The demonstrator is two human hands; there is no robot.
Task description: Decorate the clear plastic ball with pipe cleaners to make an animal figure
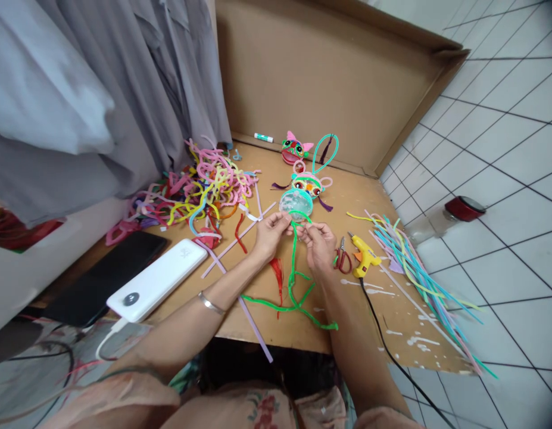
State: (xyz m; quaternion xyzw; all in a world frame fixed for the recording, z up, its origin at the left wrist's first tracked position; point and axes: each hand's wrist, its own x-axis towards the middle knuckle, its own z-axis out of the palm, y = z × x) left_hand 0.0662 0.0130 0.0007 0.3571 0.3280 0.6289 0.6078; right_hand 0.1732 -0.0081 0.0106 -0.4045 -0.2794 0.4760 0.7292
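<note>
Between my two hands a bright green pipe cleaner (294, 250) is pinched, its upper part bent along the near rim of a clear, teal-edged round piece (296, 201). My left hand (272, 233) is closed, thumb and fingertips on the green strand at its left. From the right, my right hand (319, 241) is closed on the same strand. Beyond the round piece lies a decorated animal head (306, 186) with large eyes, pink loop ears and purple tassels. More green pipe cleaners (276, 307) and a red tassel (277, 275) lie below my hands.
A pile of coloured pipe cleaners (222, 179) lies left; a straight bundle (409, 262) lies right. Near my right hand are red-handled scissors (343, 257) and a yellow glue gun (365, 255) with a trailing cord. A white power bank (157, 280), black phone (110, 271) and finished pink-eared head (295, 149) also show.
</note>
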